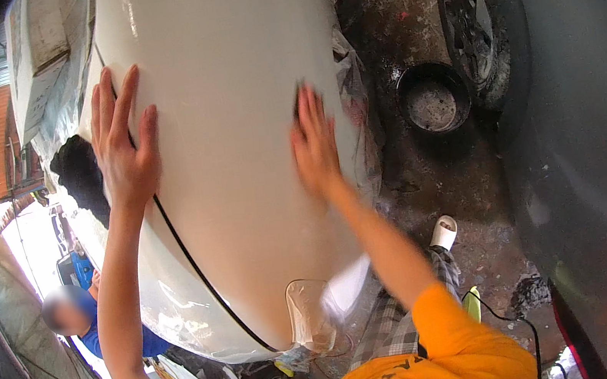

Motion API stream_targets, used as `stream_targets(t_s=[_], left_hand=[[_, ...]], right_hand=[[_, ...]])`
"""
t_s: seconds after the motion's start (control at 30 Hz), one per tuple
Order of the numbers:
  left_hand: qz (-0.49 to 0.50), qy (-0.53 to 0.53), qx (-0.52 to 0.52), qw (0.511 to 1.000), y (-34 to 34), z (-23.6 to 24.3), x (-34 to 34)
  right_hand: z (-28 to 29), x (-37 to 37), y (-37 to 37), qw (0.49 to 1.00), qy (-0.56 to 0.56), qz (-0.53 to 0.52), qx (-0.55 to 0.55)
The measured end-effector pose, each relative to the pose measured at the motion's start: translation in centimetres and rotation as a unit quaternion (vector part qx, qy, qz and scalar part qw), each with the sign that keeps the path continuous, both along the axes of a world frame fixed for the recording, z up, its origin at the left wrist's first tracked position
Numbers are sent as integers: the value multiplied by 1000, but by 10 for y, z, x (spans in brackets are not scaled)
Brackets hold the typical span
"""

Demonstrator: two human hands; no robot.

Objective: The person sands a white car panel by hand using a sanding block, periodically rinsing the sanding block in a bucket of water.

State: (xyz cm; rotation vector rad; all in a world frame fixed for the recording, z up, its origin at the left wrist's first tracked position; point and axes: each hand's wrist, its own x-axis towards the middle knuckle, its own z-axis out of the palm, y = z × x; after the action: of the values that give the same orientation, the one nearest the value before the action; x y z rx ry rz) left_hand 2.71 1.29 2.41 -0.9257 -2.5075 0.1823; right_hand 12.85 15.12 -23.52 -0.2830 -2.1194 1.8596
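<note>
A white car panel (pixel 233 184) stretches beneath both hands, crossed on its left by a long dark seam. My left hand (pixel 123 145) lies on it over that seam, fingers spread and nothing seen in them. Black material (pixel 76 175) shows just left of that hand. My right hand (pixel 314 141), blurred, rests toward the panel's right side with fingers together over a thin dark pad (pixel 298 105), mostly hidden under them. Crumpled clear plastic sheeting (pixel 354 97) runs along the panel's right edge.
A black basin (pixel 433 117) stands on the stained floor beside a car wheel (pixel 471 26). A dark grey car body (pixel 588 173) fills the right. At lower left is a person in blue (pixel 131 342). A black cord (pixel 512 319) trails near my sandalled foot (pixel 443 233).
</note>
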Motion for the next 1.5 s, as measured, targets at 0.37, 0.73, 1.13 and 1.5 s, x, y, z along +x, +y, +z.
stream_targets(t_s=[0.37, 0.73, 1.13, 1.5], left_hand=[[27, -29, -175, 984, 16, -15, 34], [12, 82, -196, 977, 57, 40, -133], [33, -43, 35, 998, 91, 32, -143], [64, -22, 17, 998, 100, 45, -132]], right_hand=[[-1, 169, -73, 997, -58, 40, -24], [48, 86, -54, 997, 58, 42, -9], [118, -235, 88, 987, 147, -16, 58], [147, -273, 103, 982, 135, 39, 127]])
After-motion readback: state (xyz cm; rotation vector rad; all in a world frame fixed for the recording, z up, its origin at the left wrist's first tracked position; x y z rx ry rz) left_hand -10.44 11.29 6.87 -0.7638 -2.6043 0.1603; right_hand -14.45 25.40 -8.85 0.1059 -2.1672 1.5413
